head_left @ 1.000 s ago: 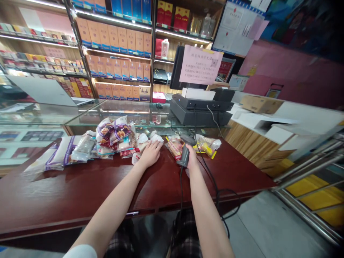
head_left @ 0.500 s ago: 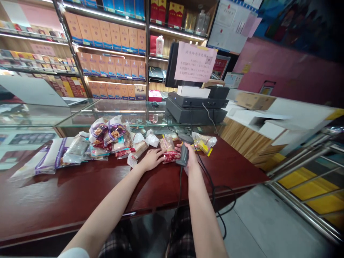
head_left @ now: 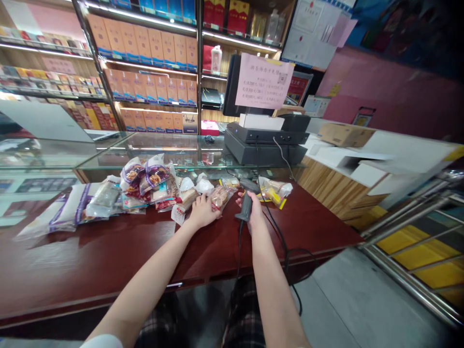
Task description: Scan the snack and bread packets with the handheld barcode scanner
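My right hand (head_left: 255, 205) is wrapped around the grip of a dark grey barcode scanner (head_left: 247, 207), whose head points away over the counter. A black cable runs down from its handle. To its left, my left hand (head_left: 205, 211) has its fingers closed on the near end of a clear snack packet (head_left: 222, 194) with brownish contents. Part of that packet is hidden under the fingers. Close by on the left are a long wrapped snack (head_left: 188, 197) and a white crumpled wrapper (head_left: 205, 185). Yellow-edged packets (head_left: 274, 191) lie just right of the scanner.
A pile of bagged snacks (head_left: 154, 181) and large purple-and-white bags (head_left: 74, 205) cover the left of the red-brown counter (head_left: 145, 251). Behind stand a glass case (head_left: 163, 143) and a monitor (head_left: 232, 89) on a black cash drawer (head_left: 264, 151). Loose cable (head_left: 286, 251) hangs over the front edge.
My left hand has gripped the snack packet and turned it, so its red part no longer shows. The scanner has tilted slightly and stays in my right hand.
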`<state>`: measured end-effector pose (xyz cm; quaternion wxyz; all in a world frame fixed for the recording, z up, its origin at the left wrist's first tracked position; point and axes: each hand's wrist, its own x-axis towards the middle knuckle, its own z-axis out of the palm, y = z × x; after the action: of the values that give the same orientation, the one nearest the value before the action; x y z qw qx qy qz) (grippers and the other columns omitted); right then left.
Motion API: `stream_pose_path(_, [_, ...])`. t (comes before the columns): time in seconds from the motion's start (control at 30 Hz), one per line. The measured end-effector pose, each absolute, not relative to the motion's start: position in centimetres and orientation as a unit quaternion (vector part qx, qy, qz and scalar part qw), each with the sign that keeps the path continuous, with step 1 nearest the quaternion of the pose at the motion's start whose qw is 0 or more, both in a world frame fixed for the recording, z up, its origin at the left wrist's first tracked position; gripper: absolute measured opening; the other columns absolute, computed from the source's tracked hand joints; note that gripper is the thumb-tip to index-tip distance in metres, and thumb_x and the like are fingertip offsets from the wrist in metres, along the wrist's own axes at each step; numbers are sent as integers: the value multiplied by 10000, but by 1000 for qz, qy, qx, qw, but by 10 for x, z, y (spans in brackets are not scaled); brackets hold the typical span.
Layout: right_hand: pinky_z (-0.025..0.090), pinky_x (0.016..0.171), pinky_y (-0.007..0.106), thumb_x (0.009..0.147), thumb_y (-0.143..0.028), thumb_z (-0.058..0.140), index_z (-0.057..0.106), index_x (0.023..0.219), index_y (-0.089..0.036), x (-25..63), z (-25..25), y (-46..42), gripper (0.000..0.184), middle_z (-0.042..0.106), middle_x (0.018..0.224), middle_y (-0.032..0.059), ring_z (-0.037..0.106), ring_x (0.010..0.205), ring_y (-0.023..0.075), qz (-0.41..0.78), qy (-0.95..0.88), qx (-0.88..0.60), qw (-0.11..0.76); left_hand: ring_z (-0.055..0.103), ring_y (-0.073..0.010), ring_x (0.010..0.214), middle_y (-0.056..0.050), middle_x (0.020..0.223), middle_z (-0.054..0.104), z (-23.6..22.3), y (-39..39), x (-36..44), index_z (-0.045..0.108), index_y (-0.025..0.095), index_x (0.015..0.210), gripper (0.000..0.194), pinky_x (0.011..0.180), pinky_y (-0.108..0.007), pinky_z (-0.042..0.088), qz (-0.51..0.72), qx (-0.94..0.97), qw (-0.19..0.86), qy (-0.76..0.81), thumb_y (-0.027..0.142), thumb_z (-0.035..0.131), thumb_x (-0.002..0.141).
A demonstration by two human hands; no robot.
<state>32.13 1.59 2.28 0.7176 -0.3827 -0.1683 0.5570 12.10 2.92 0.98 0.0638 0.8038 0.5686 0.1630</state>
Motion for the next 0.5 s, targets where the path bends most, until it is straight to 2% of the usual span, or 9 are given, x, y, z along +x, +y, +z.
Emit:
stream_pose_path(0.07, [605, 559, 231, 792, -249, 643, 625, 836, -169, 320, 22, 16, 93, 753, 740, 35, 632, 486, 105, 557, -171, -383, 717, 428, -371, 1359, -231, 1520, 397, 13, 33, 117, 462, 79, 1419, 599, 1101, -487, 347, 164, 798, 53, 577, 308, 502, 867])
stream_pose_path(0.13, [601, 549, 224, 796, -252, 643, 624, 834, -168, 319, 21, 16, 94, 754, 747, 36, 635, 490, 104, 562, -174, -384, 712, 472, -321, 1335, -201, 1494, 449, 15, 39, 111, 424, 90, 1451, 599, 1116, -420, 341, 171, 815, 61, 549, 238, 455, 871])
stream_pose_path(0.2, [599, 540, 221, 803, -249, 636, 626, 828, -169, 318, 21, 16, 85, 753, 742, 35, 636, 491, 105, 564, -173, -385, 709, 495, -310, 1319, -175, 1472, 487, 15, 43, 106, 409, 122, 1467, 620, 1106, -395, 355, 163, 839, 86, 512, 273, 472, 869])
stream_pose_path(0.4, [601, 540, 224, 812, -252, 624, 633, 821, -171, 317, 22, 16, 82, 753, 748, 37, 640, 501, 108, 569, -171, -378, 710, 527, -359, 1278, -181, 1443, 513, 17, 40, 106, 440, 160, 1451, 736, 1060, -438, 396, 189, 841, 131, 489, 502, 592, 818])
stream_pose_path(0.5, [602, 549, 231, 812, -265, 620, 632, 821, -175, 318, 21, 17, 91, 752, 753, 32, 638, 505, 106, 568, -171, -376, 712, 601, -350, 1172, -171, 1302, 623, 17, 40, 107, 550, 169, 1357, 617, 990, -429, 445, 240, 803, 175, 518, 398, 631, 790])
